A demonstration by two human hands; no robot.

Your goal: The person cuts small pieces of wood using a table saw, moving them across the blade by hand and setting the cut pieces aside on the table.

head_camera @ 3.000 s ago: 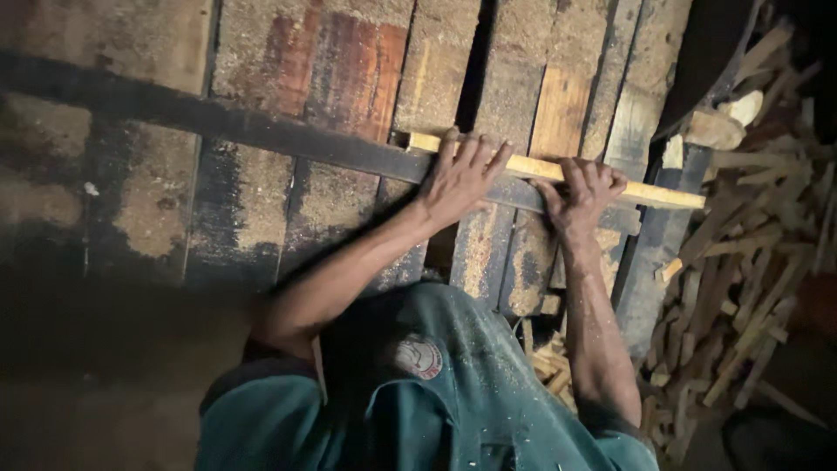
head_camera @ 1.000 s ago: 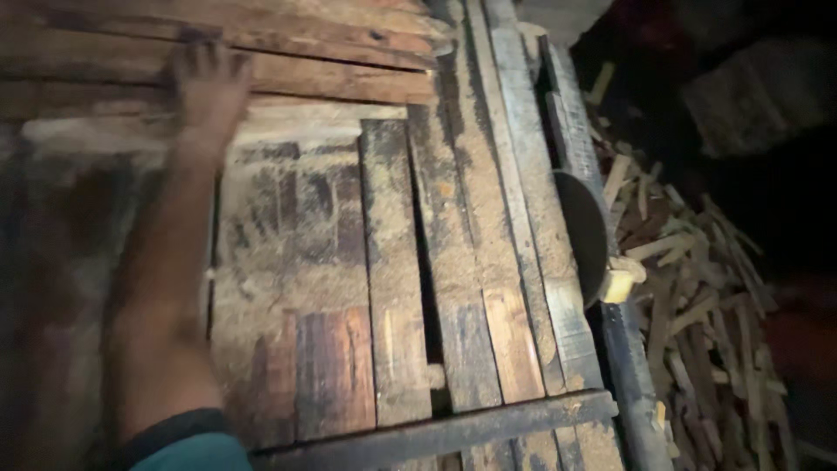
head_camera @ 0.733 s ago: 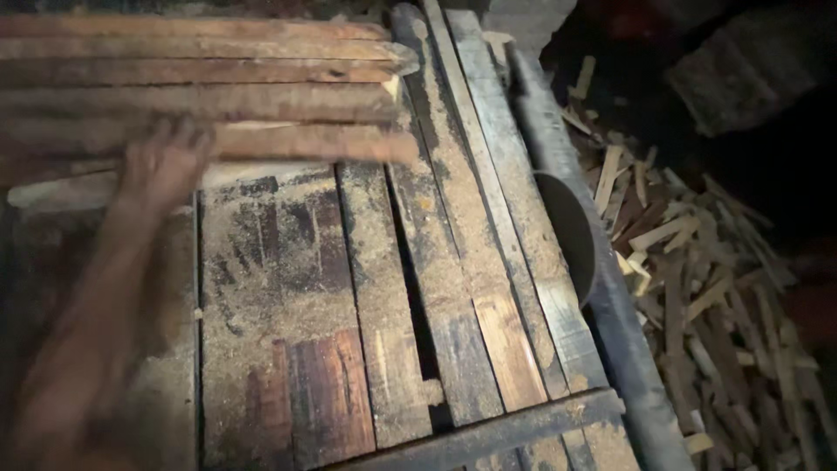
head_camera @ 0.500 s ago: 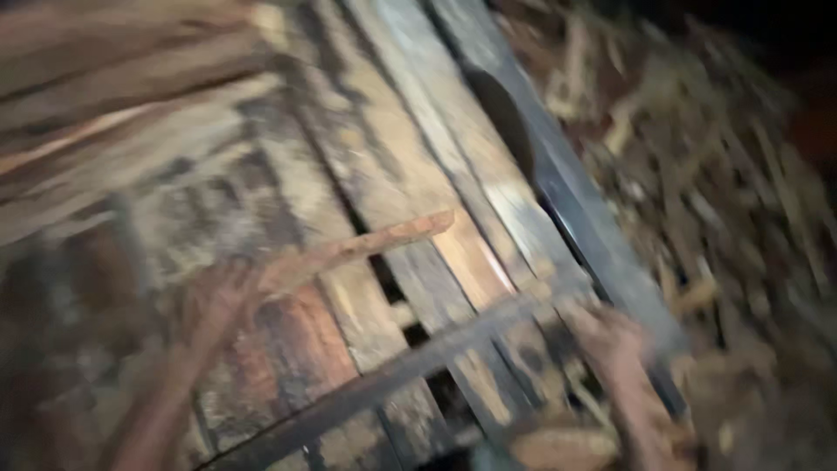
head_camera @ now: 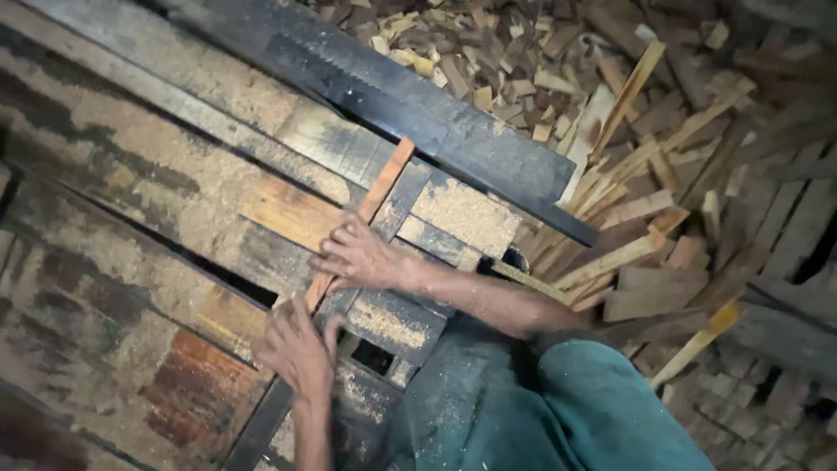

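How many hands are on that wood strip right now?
2. The right hand presses on the middle of the strip; the left hand is at its near end, by the dark bar. No other hands show.

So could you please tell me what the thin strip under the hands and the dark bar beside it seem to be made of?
The thin strip looks like raw sawn wood: orange-brown, matte, with lengthwise grain. Both the left hand and the right hand press on it. The dark bar alongside is smooth, straight-edged and near black, dusted with sawdust, so probably metal, though dark-stained wood cannot be ruled out.
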